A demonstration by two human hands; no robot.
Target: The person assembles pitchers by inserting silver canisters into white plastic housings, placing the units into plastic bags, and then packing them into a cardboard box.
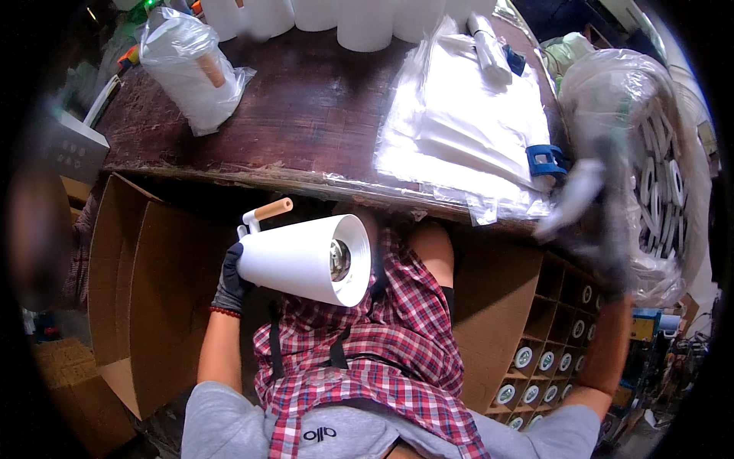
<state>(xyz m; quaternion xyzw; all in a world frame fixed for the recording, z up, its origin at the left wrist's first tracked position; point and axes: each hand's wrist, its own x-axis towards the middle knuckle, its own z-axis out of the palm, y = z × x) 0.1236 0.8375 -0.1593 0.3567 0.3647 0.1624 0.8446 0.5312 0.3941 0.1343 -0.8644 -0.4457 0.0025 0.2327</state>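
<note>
My left hand, in a dark glove, is closed round the narrow end of a white tapered canister. The canister lies nearly level above my lap, its wide end turned right, with a shiny round metallic part inside. A tan, wood-coloured handle sticks out from its narrow end. Far to the right, my right hand is smeared by motion beside a plastic bag of white rings. A whitish blurred piece appears beside that hand; whether the fingers grip it cannot be seen.
On the dark wooden table lie a stack of clear plastic bags, a blue clip-like part and a wrapped canister. Several white cylinders stand behind. Cardboard boxes flank my legs; the right divided box holds several round-ended pieces.
</note>
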